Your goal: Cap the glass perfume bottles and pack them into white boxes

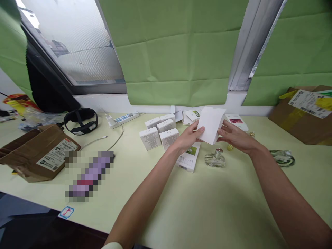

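Both hands hold a plain white box (211, 125) above the table, tilted slightly. My left hand (190, 135) grips its left side, thumb on the near face. On the other side, my right hand (234, 135) has its fingers closed against the box edge; part of those fingers is hidden. Just below the hands lies a glass perfume bottle (215, 159) with a rounded cap. Beside it, partly under my left hand, is a flat white carton (188, 159) with a green picture and a barcode. A small yellow bottle (230, 147) shows behind my right wrist.
Several small white boxes (150, 138) stand left of the hands. A round glass bottle (282, 158) lies right of my right arm. Cardboard boxes sit at left (49, 152) and right (303, 117). A power strip (127, 118), a headset (81, 121) and a blurred purple object (90, 176) occupy the left side.
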### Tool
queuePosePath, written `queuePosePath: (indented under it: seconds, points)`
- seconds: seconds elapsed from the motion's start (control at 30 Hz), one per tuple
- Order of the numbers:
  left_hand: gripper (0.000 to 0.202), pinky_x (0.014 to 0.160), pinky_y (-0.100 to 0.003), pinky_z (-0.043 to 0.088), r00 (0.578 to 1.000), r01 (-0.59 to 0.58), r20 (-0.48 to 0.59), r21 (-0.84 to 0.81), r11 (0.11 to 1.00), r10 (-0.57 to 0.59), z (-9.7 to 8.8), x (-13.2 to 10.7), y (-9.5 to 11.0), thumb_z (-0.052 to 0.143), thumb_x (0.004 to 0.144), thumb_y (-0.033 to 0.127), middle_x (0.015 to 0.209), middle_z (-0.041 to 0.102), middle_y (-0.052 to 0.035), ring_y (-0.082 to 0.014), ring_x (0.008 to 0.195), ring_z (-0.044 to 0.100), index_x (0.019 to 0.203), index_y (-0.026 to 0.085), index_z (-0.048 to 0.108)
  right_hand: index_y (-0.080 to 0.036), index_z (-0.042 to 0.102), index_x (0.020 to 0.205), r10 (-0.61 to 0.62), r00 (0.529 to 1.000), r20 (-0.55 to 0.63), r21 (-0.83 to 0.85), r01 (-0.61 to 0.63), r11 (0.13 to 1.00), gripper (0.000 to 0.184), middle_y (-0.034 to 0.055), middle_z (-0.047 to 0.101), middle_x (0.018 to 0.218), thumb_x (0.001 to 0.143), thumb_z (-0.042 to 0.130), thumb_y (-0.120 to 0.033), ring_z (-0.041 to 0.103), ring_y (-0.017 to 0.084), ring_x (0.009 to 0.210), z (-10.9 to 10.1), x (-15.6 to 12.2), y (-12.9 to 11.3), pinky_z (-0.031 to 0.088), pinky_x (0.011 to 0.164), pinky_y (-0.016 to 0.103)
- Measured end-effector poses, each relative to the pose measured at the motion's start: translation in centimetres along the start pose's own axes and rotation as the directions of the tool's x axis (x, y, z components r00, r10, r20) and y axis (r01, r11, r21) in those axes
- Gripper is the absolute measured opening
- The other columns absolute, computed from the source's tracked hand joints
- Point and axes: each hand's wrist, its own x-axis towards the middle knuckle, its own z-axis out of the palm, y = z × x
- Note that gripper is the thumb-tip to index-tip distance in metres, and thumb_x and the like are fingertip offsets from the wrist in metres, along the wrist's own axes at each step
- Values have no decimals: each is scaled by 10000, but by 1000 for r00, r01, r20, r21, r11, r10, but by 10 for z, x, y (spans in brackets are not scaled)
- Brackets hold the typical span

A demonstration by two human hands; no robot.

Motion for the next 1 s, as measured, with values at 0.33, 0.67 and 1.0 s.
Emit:
queuePosePath:
  seconds: [0.33,0.67,1.0]
  points:
    - [565,901,-314,551,993,-36,-91,365,930,74,-4,0,-6,517,954,473,1539,375,-101,-249,1356,432,1476,288,403,-435,287,1486,-25,999,-31,-128,21,992,866,62,403,1546,765,766,-436,473,304,1350,2,5,9,536,983,494]
    - [525,911,-347,514,982,-163,6,548,821,191,6,-3,5,520,943,500,1295,580,-111,-217,1059,615,1397,238,528,-302,204,1406,-111,976,-188,-409,25,912,975,155,445,1436,666,817,-466,560,310,1230,3,19,28,562,928,460]
    - [486,912,-326,497,954,-131,-144,589,798,263,0,3,2,512,955,423,1252,617,-107,-222,1055,611,1387,199,507,-362,448,1381,-78,989,-123,-423,19,906,619,44,496,1465,823,675,-501,552,282,1250,-7,9,8,536,974,422]
